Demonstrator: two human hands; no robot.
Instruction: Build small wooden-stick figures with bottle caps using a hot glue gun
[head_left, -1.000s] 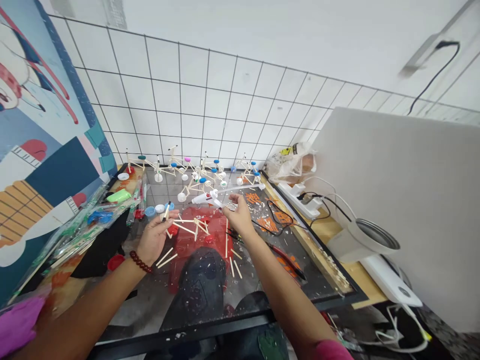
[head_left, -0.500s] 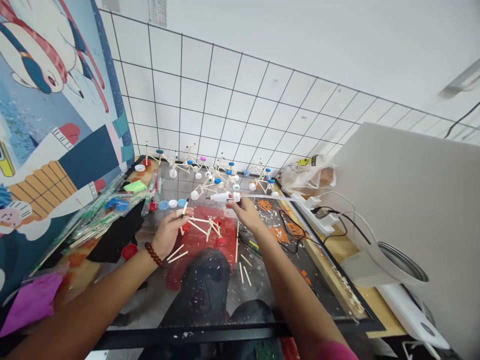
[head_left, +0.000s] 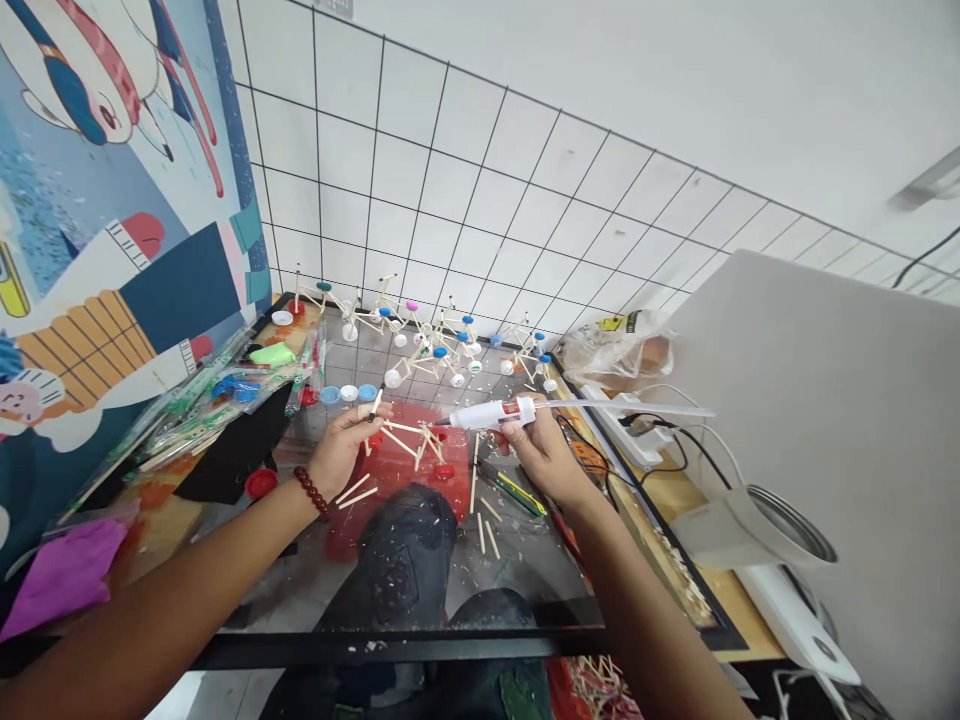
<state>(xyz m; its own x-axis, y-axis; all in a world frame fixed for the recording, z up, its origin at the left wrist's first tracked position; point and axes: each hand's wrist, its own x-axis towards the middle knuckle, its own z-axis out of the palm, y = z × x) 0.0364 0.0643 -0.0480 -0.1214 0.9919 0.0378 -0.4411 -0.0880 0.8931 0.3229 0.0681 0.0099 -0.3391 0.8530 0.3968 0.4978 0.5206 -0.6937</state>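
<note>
My left hand (head_left: pixel 341 447) is closed, pinching a short wooden stick (head_left: pixel 376 404) with dark ends. Right beside those fingers is a small bicycle-like model (head_left: pixel 409 440) of pale sticks and red bottle caps. Whether the pinched stick is joined to it, I cannot tell. In my right hand (head_left: pixel 541 447) is a white hot glue gun (head_left: pixel 484 414), a long clear glue stick (head_left: pixel 622 405) running out of its back. The gun's dark nozzle points left, just above the model's right side. Under the model shows a red patch (head_left: pixel 405 500).
Several finished-looking stick-and-cap models (head_left: pixel 439 345) stand along the back. Loose sticks (head_left: pixel 481 533) and a green-yellow utility knife (head_left: pixel 517 492) lie right of the model. Blue and white caps (head_left: pixel 349 393) line up behind my left hand. A power strip (head_left: pixel 622 430) with cables sits at right.
My right hand has drawn the glue gun rightward and toward me. My left hand keeps its pinch on the stick beside the model. The knife has come into clearer view.
</note>
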